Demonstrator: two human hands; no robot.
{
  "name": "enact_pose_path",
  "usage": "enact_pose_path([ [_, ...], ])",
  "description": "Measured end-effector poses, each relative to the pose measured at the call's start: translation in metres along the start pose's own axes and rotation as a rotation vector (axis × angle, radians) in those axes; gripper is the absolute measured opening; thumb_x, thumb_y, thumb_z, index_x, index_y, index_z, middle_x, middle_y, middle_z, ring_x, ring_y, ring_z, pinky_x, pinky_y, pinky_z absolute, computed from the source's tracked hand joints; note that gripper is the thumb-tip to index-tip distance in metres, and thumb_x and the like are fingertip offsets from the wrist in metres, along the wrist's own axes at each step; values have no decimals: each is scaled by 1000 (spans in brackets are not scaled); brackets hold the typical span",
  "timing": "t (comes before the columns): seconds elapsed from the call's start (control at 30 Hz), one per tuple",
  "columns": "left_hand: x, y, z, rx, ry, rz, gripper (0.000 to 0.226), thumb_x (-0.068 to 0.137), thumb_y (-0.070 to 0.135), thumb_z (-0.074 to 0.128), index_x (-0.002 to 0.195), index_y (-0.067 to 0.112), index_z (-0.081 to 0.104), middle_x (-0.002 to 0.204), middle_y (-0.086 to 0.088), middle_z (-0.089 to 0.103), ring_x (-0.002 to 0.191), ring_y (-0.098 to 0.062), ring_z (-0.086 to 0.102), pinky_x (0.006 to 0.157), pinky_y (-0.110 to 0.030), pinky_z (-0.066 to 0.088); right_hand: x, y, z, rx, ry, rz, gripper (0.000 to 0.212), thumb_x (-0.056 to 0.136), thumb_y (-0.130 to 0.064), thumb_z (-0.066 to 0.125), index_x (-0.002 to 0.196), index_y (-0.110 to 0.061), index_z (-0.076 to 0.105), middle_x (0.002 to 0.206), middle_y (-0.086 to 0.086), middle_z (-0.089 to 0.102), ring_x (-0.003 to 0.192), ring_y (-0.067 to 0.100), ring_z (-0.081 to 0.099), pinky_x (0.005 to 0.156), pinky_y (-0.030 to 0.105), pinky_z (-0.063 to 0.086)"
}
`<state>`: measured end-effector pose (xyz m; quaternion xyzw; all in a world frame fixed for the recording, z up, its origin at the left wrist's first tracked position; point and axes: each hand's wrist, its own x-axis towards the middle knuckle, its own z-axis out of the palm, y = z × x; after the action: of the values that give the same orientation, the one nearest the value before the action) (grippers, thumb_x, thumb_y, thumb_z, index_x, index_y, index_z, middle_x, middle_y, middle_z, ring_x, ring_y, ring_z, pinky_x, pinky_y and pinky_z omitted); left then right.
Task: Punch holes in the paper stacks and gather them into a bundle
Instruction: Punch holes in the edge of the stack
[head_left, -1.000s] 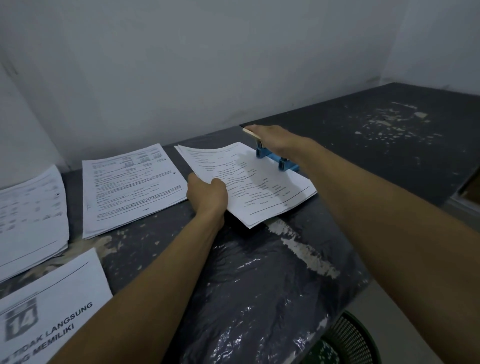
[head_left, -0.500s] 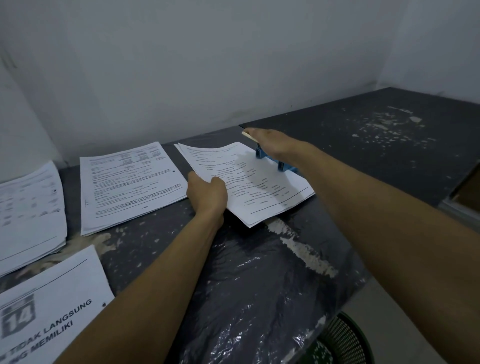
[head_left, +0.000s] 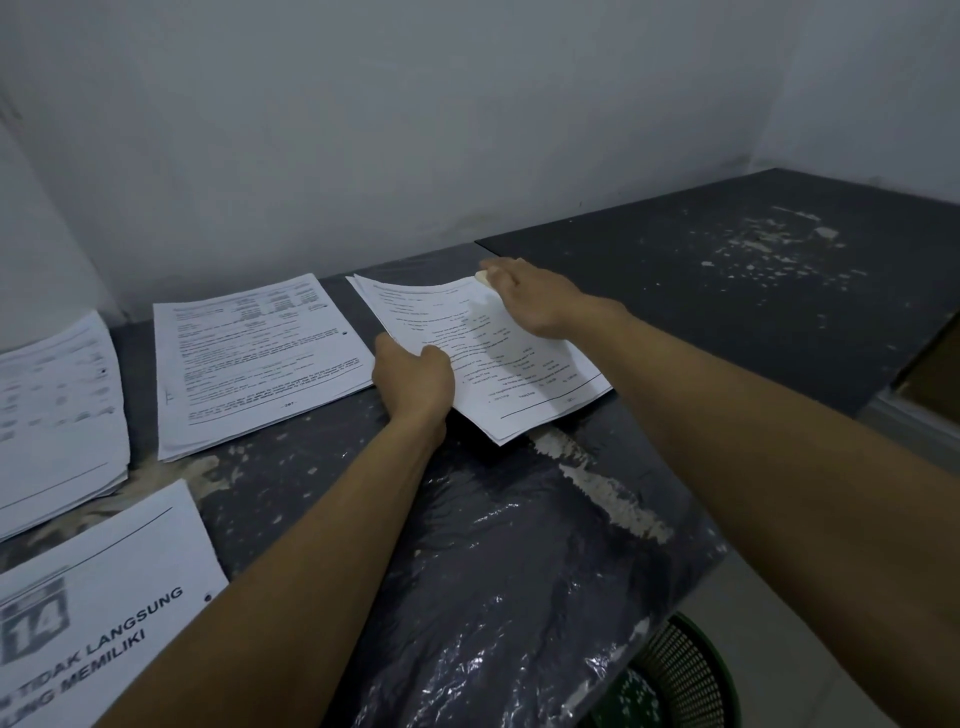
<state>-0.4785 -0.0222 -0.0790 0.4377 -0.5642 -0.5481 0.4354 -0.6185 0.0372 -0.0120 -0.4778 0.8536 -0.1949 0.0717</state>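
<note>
Step in hand: punching one paper stack at its far edge.

Dark, scuffed, plastic-covered surface (head_left: 519, 545) carries the white printed paper stack (head_left: 498, 374), angled, centre-right; three more white printed stacks (head_left: 260, 364) lie to the left. Left hand (head_left: 413, 382) grip: fingers curled on stack's near-left edge. Right hand (head_left: 530, 299) lies flat, fingers straight, over the far edge; punch hidden beneath. Next, prob.: press fully, then draw stack out w/o skewing the sheets.

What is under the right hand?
The right hand lies flat on the far edge of the angled paper stack, which the left hand grips. Whatever is beneath the palm is covered; no punch is visible.
</note>
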Motion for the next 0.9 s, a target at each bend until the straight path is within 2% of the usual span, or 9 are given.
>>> enact_pose_path([
  [0.13, 0, -1, 0, 7, 3, 6, 32, 92, 2, 48, 122, 11, 54, 111, 7, 57, 75, 2, 50, 52, -8, 37, -1, 0, 0, -37, 13, -20, 51, 108, -35, 11, 156, -21, 26, 163, 1, 23, 150, 23, 18, 117, 48, 19],
  [0.37, -1, 1, 1, 7, 7, 7, 33, 91, 2, 48, 123, 11, 55, 113, 6, 60, 85, -9, 56, 54, -9, 39, 2, 7, 6, -67, 77, -65, 51, 107, -36, 13, 153, -22, 30, 159, 1, 30, 144, 25, 30, 114, 51, 26],
  [0.47, 0, 1, 1, 31, 18, 16, 33, 92, 3, 48, 123, 11, 54, 111, 7, 58, 84, -7, 55, 55, -9, 39, -1, 10, 31, -351, 98, -81, 51, 107, -36, 14, 155, -22, 23, 164, 1, 16, 151, 24, 10, 116, 52, 20],
  [0.53, -1, 1, 1, 31, 11, 17, 32, 92, 3, 48, 123, 10, 54, 111, 5, 58, 91, -12, 57, 63, -16, 46, -2, 14, 43, -463, 127, -72, 52, 107, -36, 13, 156, -21, 17, 166, 1, 8, 152, 22, 0, 117, 52, 17],
  [0.6, -1, 1, 0, 32, 13, 18, 33, 92, 2, 48, 123, 10, 53, 112, 4, 58, 93, -14, 58, 71, -21, 48, 1, 14, 44, -450, 110, -65, 53, 106, -37, 13, 157, -21, 15, 166, 1, 6, 152, 22, -2, 118, 53, 17],
  [0.7, -1, 1, 1, 38, 17, 26, 34, 91, 2, 48, 123, 10, 54, 112, 7, 58, 82, -4, 55, 56, -7, 41, 4, 14, 40, -435, 87, -72, 53, 106, -35, 14, 157, -22, 14, 166, 0, 5, 152, 21, -3, 118, 54, 14],
  [0.77, -1, 1, 1, 38, 22, 27, 34, 91, 2, 48, 123, 10, 54, 112, 7, 58, 84, -6, 55, 53, -6, 38, 7, 12, 33, -347, 43, -61, 52, 106, -34, 13, 157, -23, 15, 166, -1, 5, 152, 20, -2, 117, 55, 12],
  [0.83, -2, 1, 1, 36, 18, 24, 34, 92, 2, 48, 124, 10, 55, 115, 5, 60, 89, -11, 56, 56, -9, 39, 9, 10, 23, -229, 22, -58, 52, 106, -35, 13, 155, -23, 22, 165, -1, 12, 152, 22, 5, 116, 55, 14],
  [0.9, -3, 1, 0, 30, 12, 18, 33, 92, 2, 48, 123, 10, 54, 118, 2, 61, 93, -13, 57, 60, -12, 42, 9, 6, 10, -89, 26, -50, 55, 104, -46, 11, 148, -24, 35, 160, 0, 28, 148, 27, 21, 112, 53, 23],
])
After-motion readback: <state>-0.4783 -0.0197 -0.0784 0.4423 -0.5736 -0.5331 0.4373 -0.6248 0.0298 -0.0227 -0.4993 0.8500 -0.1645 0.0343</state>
